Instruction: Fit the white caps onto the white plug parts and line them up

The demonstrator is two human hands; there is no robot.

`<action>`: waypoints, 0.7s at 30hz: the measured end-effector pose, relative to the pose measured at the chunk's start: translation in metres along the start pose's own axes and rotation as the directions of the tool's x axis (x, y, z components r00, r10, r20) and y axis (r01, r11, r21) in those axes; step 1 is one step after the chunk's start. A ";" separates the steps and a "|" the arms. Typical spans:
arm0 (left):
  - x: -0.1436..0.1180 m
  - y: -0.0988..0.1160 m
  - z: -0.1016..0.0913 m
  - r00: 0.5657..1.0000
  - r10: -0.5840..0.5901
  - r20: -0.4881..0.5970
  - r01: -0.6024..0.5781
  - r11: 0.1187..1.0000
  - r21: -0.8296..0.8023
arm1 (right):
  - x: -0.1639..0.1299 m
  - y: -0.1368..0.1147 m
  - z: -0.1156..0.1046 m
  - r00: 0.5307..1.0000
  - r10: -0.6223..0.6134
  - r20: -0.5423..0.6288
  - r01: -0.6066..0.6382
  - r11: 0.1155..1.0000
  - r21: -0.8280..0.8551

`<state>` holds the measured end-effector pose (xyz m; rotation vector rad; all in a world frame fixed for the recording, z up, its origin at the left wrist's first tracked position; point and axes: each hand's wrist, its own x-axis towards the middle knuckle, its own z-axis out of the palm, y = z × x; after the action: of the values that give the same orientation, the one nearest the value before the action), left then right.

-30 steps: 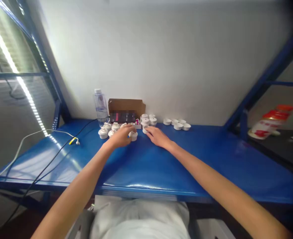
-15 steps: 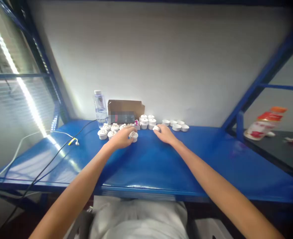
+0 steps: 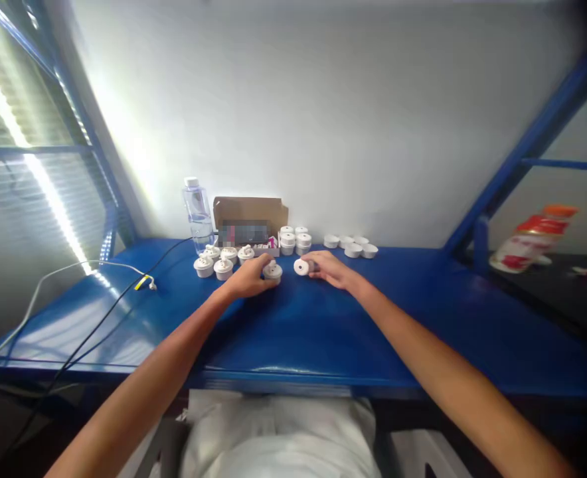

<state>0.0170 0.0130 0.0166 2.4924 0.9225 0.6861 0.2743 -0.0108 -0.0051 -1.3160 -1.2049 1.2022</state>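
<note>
My left hand point(image 3: 253, 276) grips a round white cup-shaped piece point(image 3: 272, 271) with small parts on its top, low over the blue table. Between the fingers of my right hand point(image 3: 329, 268) is a white round lid point(image 3: 301, 267) with a dark hole in its middle, tilted so that its face shows. Left of my left hand stand several similar white pieces point(image 3: 223, 269) with small parts on top. Behind the gap between my hands are stacked white round pieces with lids point(image 3: 287, 239). Several shallow white cups point(image 3: 353, 250) sit beyond my right hand.
A clear water bottle point(image 3: 198, 216) and an open cardboard box point(image 3: 251, 211) stand at the back left. Black and white cables point(image 3: 99, 328) cross the table's left side. On a dark surface at the right is a red and white container point(image 3: 530, 242) with an orange cap.
My right hand has turned the lid so its holed face shows and brought it slightly left and nearer. My left hand has closed around its white piece and shifted slightly right.
</note>
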 end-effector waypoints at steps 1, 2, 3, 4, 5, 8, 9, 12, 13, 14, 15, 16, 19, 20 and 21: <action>0.000 0.001 0.000 1.000 -0.005 0.003 0.005 1.000 -0.016 | 0.000 0.001 0.000 1.000 0.004 -0.022 -0.004 1.000 0.001; 0.000 0.002 0.000 1.000 -0.014 0.004 0.014 0.999 -0.029 | 0.001 0.001 -0.001 0.999 -0.001 -0.050 0.001 1.000 -0.003; 0.000 0.003 0.000 1.000 -0.026 0.006 0.026 0.999 -0.038 | 0.002 0.002 -0.002 0.997 -0.006 -0.075 0.006 1.000 0.000; 0.000 0.005 0.000 0.999 -0.036 0.006 0.037 0.998 -0.047 | 0.003 0.002 -0.004 0.996 -0.006 -0.093 0.007 1.000 0.010; 0.000 0.006 -0.001 0.999 -0.045 0.006 0.046 0.998 -0.053 | 0.005 0.003 -0.007 0.995 -0.001 -0.102 0.004 1.000 0.030; -0.001 0.008 -0.002 0.999 -0.049 -0.001 0.049 0.997 -0.052 | 0.009 0.003 -0.012 0.997 0.026 -0.077 -0.020 0.997 0.079; -0.001 0.008 -0.002 0.999 -0.043 0.000 0.043 0.998 -0.048 | 0.010 0.004 -0.012 0.997 0.025 -0.074 -0.022 0.998 0.051; -0.001 0.009 -0.003 1.000 -0.022 0.011 0.022 0.999 -0.043 | 0.012 0.007 -0.013 0.992 0.009 -0.129 -0.019 0.997 -0.073; -0.001 0.008 -0.003 1.000 -0.018 0.013 0.019 0.999 -0.045 | 0.013 0.008 -0.012 0.987 0.000 -0.158 -0.018 0.994 -0.111; -0.001 0.008 -0.003 1.000 -0.015 0.015 0.015 0.999 -0.046 | 0.013 0.009 -0.012 0.982 -0.010 -0.188 -0.016 0.990 -0.138; -0.001 0.008 -0.003 1.000 -0.011 0.015 0.012 0.999 -0.047 | 0.012 0.010 -0.012 0.976 -0.021 -0.217 -0.013 0.988 -0.154; 0.000 0.008 -0.002 1.000 -0.009 0.016 0.009 0.999 -0.048 | 0.011 0.009 -0.013 0.968 -0.050 -0.248 0.003 0.982 -0.189; 0.000 0.008 0.000 1.000 -0.017 0.001 0.017 0.998 -0.061 | 0.006 0.004 -0.014 0.922 -0.271 -0.278 0.127 0.888 -0.442; 0.001 0.007 0.000 1.000 -0.021 -0.009 0.020 0.997 -0.074 | 0.004 0.001 -0.014 0.906 -0.348 -0.240 0.175 0.825 -0.537; 0.001 0.007 0.001 0.999 -0.027 -0.022 0.025 0.995 -0.092 | 0.001 -0.002 -0.014 0.901 -0.398 -0.175 0.218 0.761 -0.610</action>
<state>0.0217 0.0087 0.0195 2.3933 0.9090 0.7335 0.2879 -0.0100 -0.0025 -1.5797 -1.5559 0.3674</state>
